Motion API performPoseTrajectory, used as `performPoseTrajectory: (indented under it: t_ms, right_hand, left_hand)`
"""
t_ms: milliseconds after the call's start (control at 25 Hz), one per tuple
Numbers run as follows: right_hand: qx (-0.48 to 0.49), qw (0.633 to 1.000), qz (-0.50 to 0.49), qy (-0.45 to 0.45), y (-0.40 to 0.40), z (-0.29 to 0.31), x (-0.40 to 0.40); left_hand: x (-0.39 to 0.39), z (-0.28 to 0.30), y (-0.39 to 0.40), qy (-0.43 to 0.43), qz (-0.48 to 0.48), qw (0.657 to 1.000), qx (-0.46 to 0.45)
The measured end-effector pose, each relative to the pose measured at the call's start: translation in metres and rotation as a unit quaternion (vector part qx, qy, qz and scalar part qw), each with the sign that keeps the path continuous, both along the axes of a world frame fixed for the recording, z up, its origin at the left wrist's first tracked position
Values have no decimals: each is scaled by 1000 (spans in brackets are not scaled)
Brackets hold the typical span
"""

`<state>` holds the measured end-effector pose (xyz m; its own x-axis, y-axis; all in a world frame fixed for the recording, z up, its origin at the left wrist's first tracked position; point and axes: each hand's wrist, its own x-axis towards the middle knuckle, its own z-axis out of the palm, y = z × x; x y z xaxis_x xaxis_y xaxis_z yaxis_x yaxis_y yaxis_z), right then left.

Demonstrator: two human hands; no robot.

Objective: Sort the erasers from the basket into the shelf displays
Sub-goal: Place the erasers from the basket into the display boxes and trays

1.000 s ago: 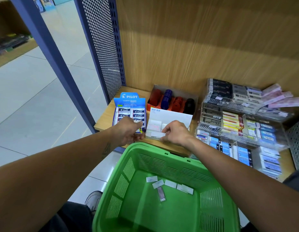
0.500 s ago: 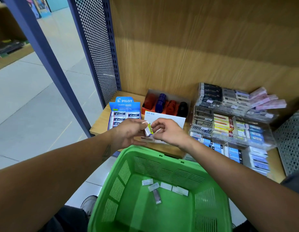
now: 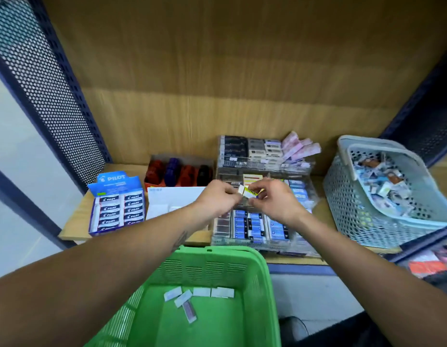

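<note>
Both hands meet above the clear tiered eraser display on the wooden shelf. My left hand and my right hand together pinch a small white eraser with a yellow sleeve. Below, the green basket holds several flat white and grey erasers on its floor. A blue Pilot eraser box stands at the shelf's left, with a white open box beside it.
A box of red, blue and black stamps stands behind the white box. A pale blue basket full of mixed small items sits on the shelf's right. Perforated dark blue panels flank the shelf. Tiled floor lies left.
Both hands, with the yellow-sleeved eraser between them, have moved right from the white box to above the clear tiered display. My view has turned right, bringing the pale blue basket in.
</note>
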<state>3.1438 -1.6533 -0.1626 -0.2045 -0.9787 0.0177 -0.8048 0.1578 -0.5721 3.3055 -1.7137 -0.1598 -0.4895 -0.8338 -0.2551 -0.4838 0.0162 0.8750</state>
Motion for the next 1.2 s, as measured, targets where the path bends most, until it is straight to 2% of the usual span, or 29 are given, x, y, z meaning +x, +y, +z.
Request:
performPoseTrajectory:
  t_ms: [40,80,160,280,440,600,800,920,1080,1120,1200]
  right_hand:
    - [-4,1000,-28,8,5,-1,-21]
    - [-12,998,-59,22,9,-2,-41]
    - [-20,991,-111,66,13,-5,-75]
    - [-8,982,-133,131,7,-14,-101]
    - [35,974,-104,197,-9,-31,-103]
    - [33,974,-113,195,-24,-39,-102]
    - [55,975,-130,170,-30,-47,-98]
    - [55,976,-96,190,-24,-31,-85]
    - [-46,988,-36,143,-4,-10,-23]
    - [-38,990,12,134,2,-9,-5]
    - [14,986,94,135,14,-18,24]
  left_hand:
    - [-15,0,1,-81,-69,990,-96]
    - [-29,0,1,-156,-131,960,-190]
    - [-50,-3,1,-233,-221,898,-300]
    - [-74,-17,-2,-316,-278,853,-308]
    - [-86,-38,-8,-415,-309,804,-293]
    - [-92,-39,-10,-424,-314,795,-301]
    - [-91,-27,-5,-457,-323,765,-321]
    - [-82,-24,2,-438,-306,786,-312]
    - [-42,-21,31,-291,-240,843,-384]
    - [-24,-23,37,-265,-232,848,-396]
    - [15,-36,47,-279,-252,848,-374]
